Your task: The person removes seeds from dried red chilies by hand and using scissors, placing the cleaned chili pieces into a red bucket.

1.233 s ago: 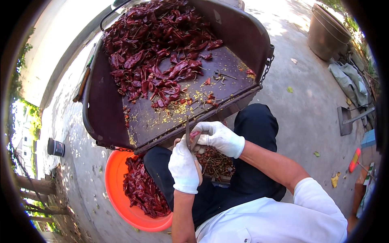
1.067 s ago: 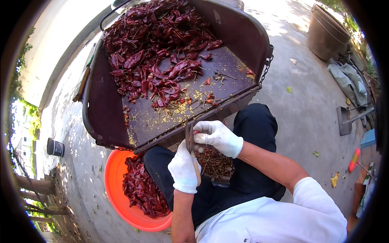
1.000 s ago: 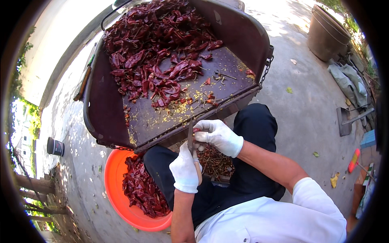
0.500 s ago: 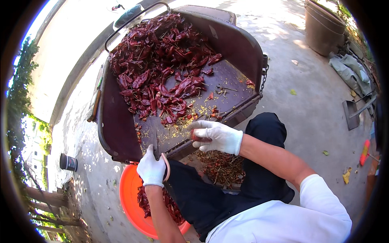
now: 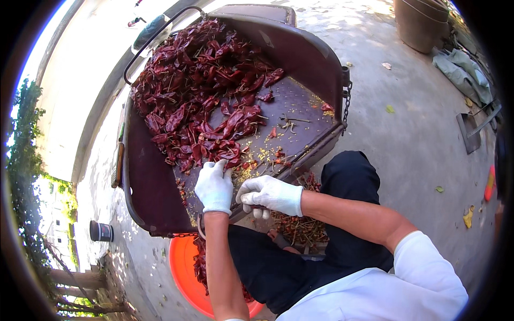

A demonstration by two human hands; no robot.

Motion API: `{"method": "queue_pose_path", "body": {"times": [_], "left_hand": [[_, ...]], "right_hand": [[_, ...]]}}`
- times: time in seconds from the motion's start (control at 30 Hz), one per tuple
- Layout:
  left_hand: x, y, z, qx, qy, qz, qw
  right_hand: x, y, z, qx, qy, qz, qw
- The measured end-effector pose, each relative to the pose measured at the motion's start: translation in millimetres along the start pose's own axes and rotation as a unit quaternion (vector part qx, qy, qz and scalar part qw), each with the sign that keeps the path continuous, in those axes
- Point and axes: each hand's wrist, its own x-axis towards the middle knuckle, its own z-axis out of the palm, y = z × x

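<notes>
My left hand point(image 5: 214, 188), in a white glove, reaches over the front of a dark red metal cart bed point(image 5: 152, 184). Its fingers are stretched out, tips touching the near edge of a heap of dried red chili peppers point(image 5: 198, 88). Just beyond those fingertips lies one wrinkled pepper point(image 5: 230, 153). To the right, my gloved right hand point(image 5: 270, 195) hovers at the bed's front edge with curled fingers. Something small and dark shows under them, too hidden to name. Yellow seeds point(image 5: 262, 155) and loose stems point(image 5: 292, 122) are scattered on the bed floor.
An orange basin point(image 5: 184, 273) holding red peppers stands below my left forearm. A pile of stems point(image 5: 300, 227) lies between my legs. A chain point(image 5: 347, 99) hangs at the bed's right corner. Farther off are a brown bucket point(image 5: 423, 24), a metal dustpan point(image 5: 470, 134) and a black tub point(image 5: 100, 231).
My left hand has moved from the bed's front edge forward to the peppers. My right hand has come down and left, its fingers curling in; the reddish thing at its fingers is now mostly hidden.
</notes>
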Motion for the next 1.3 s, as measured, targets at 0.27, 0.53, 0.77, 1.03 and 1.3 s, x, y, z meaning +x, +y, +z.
{"method": "queue_pose_path", "body": {"times": [0.27, 0.53, 0.77, 1.03, 1.3], "left_hand": [[-5.8, -5.0, 23.2, -0.058, 0.029, -0.043, 0.997], [8.5, 5.5, 24.7, -0.015, -0.015, 0.0, 1.0], [1.1, 3.6, 28.8, -0.081, 0.006, -0.036, 0.996], [-48.2, 24.9, -20.7, -0.544, -0.037, -0.2, 0.814], [-77.0, 43.7, -29.0, -0.475, 0.023, -0.182, 0.861]], "right_hand": [[0.7, 0.5, -5.4, -0.024, 0.086, -0.032, 0.995], [-0.1, 1.8, -7.4, -0.041, 0.098, -0.023, 0.994], [-3.0, -1.3, -11.5, -0.073, 0.127, -0.026, 0.989], [-2.8, 0.2, -7.4, -0.125, 0.179, -0.129, 0.967], [0.1, 17.1, -14.7, -0.438, 0.264, -0.324, 0.796]]}}
